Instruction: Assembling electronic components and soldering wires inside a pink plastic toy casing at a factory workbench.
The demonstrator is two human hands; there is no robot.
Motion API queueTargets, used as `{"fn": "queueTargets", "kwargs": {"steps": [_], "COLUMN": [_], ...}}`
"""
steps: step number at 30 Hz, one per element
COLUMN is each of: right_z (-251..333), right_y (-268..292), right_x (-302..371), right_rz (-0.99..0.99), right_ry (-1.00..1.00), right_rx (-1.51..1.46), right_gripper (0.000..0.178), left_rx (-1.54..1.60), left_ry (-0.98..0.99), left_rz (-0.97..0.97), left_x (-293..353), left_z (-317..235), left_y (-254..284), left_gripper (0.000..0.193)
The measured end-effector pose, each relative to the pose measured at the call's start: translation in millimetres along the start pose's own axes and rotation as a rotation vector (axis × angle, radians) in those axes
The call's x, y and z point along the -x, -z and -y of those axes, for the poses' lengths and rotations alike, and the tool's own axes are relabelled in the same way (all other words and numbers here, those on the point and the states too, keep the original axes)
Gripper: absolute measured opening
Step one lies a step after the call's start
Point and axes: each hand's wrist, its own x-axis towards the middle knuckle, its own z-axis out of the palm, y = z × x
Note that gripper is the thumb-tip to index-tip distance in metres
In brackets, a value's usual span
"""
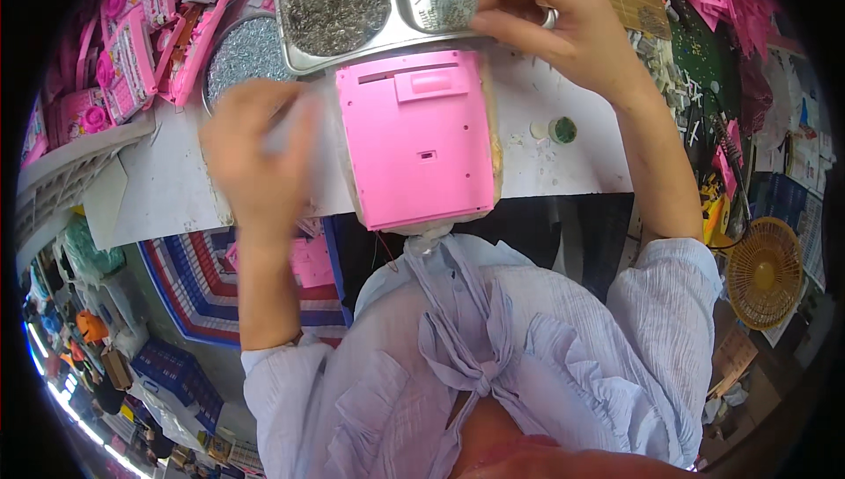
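A pink plastic casing (417,140) lies flat on a tape-edged pad at the table's front edge, its back with screw holes and a small slot facing up. To its left hovers my left hand (260,149), smeared by motion, near a round tin of small silvery parts (246,55); its fingers cannot be read. My right hand (563,30) is over the right compartment of a metal tray (405,34), thumb and fingertips pinched together near a few small screws (456,8). Whatever is in the pinch is too small to make out. Many small metal screws (339,8) fill the tray's left compartment.
Several pink casings with inner parts (132,56) are piled at the left, by a pale plastic rack (75,166). A small green-topped round container (562,130) stands right of the pad. Below the table is a striped basket (198,290); at right, a yellow fan (764,272).
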Motion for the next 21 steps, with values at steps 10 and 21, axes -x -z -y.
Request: {"fn": "queueTargets", "kwargs": {"steps": [10,21], "right_z": [37.3,52.7], "right_y": [-161.8,-173.2], "right_x": [-150.8,-181.1], "right_rz": [0.079,0.297], "right_ry": [0.744,0.548], "right_rx": [0.726,0.711], "right_gripper": [0.016,0.015], "left_rx": [-0.335,-0.376], "left_ry": [0.045,0.008], "left_rz": [0.039,0.007], "left_x": [-14.0,-15.0], "left_z": [83.0,94.6], "left_y": [22.2,13.5], "left_gripper": [0.012,0.02]}}
